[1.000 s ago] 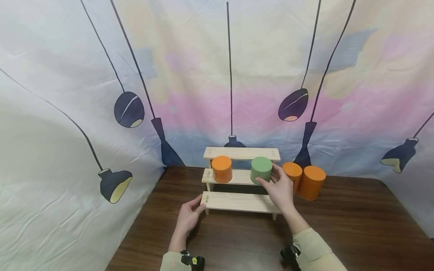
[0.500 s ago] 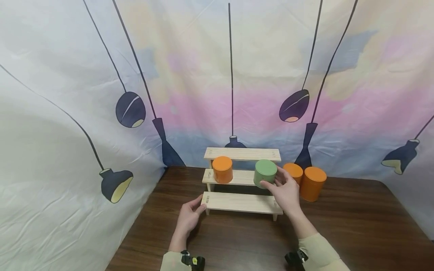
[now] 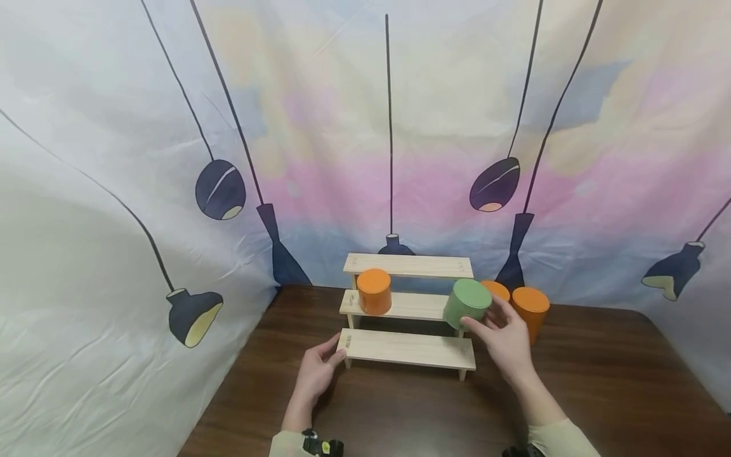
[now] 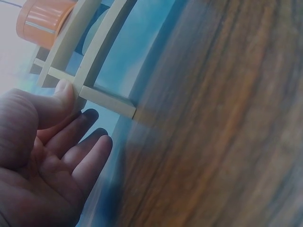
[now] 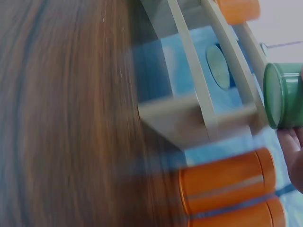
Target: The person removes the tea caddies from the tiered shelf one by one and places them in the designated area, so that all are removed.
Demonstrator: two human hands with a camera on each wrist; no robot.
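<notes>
My right hand [image 3: 508, 343] holds a small green tin [image 3: 467, 301] by its side, at the right end of the middle tier. In the right wrist view the tin [image 5: 289, 94] is tilted, its base facing the camera. A three-tier pale wooden step rack [image 3: 407, 349] stands on the table. At the lowest tier's left end, my left hand [image 3: 315, 371] pinches the board, thumb on top; in the left wrist view the other fingers [image 4: 92, 163] spread below. One orange tin [image 3: 374, 292] is upright on the middle tier's left part.
Two taller orange tins stand right of the rack on the dark wooden table [image 3: 605, 368]; the right one [image 3: 531, 304] is partly behind my right hand, the other [image 3: 495, 290] partly behind the green tin. A cloth backdrop [image 3: 320, 158] with printed lamps hangs close behind.
My right hand has moved the green tin rightward and slightly toward me, from over the middle tier to its right end, tilting it. My left hand stays at the rack's lowest tier.
</notes>
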